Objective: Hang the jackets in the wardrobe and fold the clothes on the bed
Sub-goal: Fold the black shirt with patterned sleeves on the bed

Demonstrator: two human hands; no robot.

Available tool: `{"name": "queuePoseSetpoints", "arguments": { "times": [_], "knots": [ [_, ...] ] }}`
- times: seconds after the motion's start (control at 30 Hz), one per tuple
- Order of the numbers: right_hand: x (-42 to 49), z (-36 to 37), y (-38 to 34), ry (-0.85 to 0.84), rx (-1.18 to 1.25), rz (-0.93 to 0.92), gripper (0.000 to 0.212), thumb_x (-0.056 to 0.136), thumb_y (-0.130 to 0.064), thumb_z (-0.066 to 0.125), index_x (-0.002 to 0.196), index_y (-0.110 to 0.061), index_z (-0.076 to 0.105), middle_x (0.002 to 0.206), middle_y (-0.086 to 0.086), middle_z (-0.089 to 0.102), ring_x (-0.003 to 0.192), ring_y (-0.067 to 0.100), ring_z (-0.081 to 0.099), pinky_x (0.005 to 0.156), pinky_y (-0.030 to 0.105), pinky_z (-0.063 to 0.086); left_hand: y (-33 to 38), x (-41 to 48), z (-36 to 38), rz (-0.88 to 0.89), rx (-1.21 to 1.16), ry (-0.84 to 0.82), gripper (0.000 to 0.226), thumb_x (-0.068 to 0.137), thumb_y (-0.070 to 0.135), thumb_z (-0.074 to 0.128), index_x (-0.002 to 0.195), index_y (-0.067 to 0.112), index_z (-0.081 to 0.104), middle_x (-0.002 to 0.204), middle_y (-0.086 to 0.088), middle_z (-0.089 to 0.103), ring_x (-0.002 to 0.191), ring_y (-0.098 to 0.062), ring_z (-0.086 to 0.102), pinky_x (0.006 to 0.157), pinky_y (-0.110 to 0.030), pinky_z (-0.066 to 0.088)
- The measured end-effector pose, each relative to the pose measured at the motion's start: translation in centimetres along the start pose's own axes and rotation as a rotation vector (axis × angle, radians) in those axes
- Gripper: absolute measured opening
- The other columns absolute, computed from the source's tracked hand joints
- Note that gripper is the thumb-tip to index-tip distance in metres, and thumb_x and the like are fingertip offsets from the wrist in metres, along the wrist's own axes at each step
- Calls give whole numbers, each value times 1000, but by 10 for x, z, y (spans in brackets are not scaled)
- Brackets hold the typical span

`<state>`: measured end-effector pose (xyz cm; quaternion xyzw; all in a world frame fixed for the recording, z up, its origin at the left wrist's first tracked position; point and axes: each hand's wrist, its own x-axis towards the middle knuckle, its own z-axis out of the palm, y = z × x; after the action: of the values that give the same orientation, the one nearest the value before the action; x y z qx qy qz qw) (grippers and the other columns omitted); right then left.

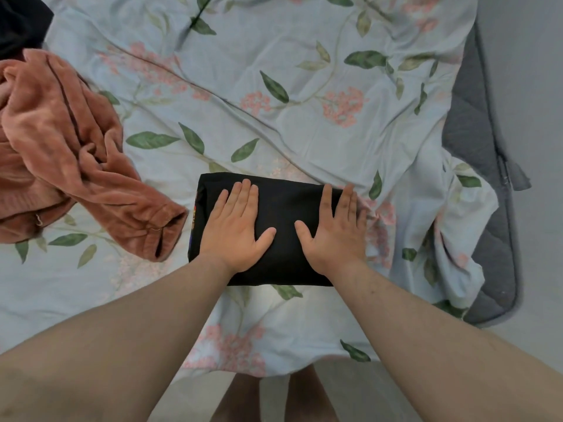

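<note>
Head view looks down on a bed covered with a pale floral sheet (pixel 304 71), where a folded black garment (pixel 286 205) lies as a compact rectangle near the close edge, just right of centre. The left hand (pixel 237 229) lies flat on the left half of the bundle and the right hand (pixel 333 236) on the right half; each grip is wide, fingers straight and spread, palms pressing down and holding nothing. The right hand covers the bundle's right edge, and its outer fingers seem to reach onto the sheet, though where the cloth ends beneath them cannot be told. A sliver of coloured print (pixel 195 211) shows at the bundle's left edge, too small to read. To the left, apart from the bundle, a pink velour garment (pixel 70 153) lies crumpled and unfolded, one cuffed end pointing toward the black bundle and its far side cut off by the frame. A dark piece of fabric (pixel 18 22) sits in the top left corner, mostly out of view. At the right, a grey quilted mattress pad (pixel 475 132) pokes out from under the sheet, beside the pale floor (pixel 524 86). The person's bare legs (pixel 240 400) show dimly below the bed edge.
</note>
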<state>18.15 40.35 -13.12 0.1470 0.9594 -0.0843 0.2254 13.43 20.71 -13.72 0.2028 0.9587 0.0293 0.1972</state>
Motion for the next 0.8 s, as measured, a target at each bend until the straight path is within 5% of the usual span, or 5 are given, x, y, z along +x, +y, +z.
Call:
{"name": "queuePoseSetpoints", "arguments": {
  "times": [0.57,0.8],
  "knots": [
    [12,34,4,111,33,22,89,84,-67,30,157,-19,13,164,18,14,151,33,15,123,48,17,0,9,18,12,13,-29,88,87,58,31,156,3,20,164,-15,16,152,-26,13,123,-39,-5],
    [15,35,3,85,39,26,89,81,-66,31,155,-21,9,164,18,15,150,32,12,121,46,12,-1,13,21,20,12,-28,88,83,54,37,151,-1,30,160,-19,27,148,-30,25,122,-41,2]
  ]
}}
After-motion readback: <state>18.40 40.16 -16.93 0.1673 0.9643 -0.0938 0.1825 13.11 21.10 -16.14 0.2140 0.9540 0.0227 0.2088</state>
